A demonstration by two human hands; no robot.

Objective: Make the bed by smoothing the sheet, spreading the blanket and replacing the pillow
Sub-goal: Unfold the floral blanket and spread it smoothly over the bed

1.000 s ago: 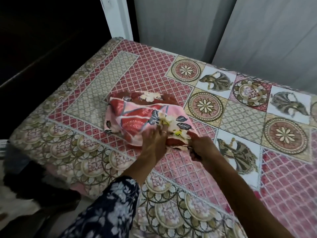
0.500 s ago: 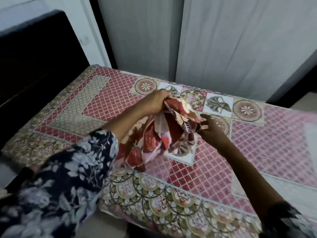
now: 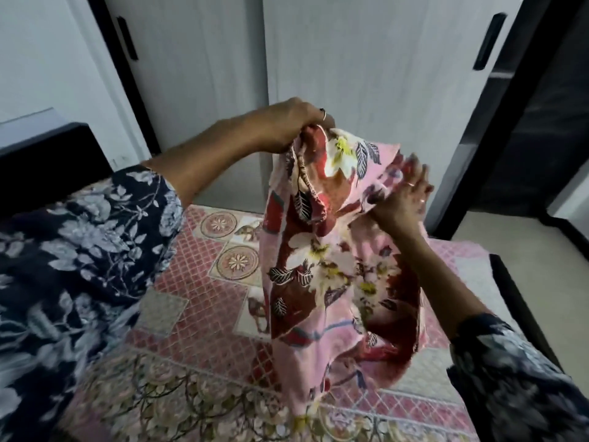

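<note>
The blanket [image 3: 331, 260] is held up in the air above the bed, hanging in loose, bunched folds from two hold points, and its lower edge drapes down close to the patterned sheet [image 3: 204, 301]. The fabric is judged thin, light and limp — it collapses on itself and keeps no shape, so it will handle easily but tangle readily. Its print is floral, pink and dark red.

The upper edge is gathered in the left hand [image 3: 287, 122], whose grip is closed into a fist around a bunch of cloth. A second part of the edge is pinched by the right hand [image 3: 401, 199], thumb pressed against the fingers; this hand is blurred, so finer detail cannot be read.

For spreading, hold is best taken at two adjacent corners — not mid-edge — so that the cloth can open flat. The sheet beneath lies mostly smooth. No pillow is visible. Pale wardrobe doors [image 3: 350, 59] stand behind the bed.
</note>
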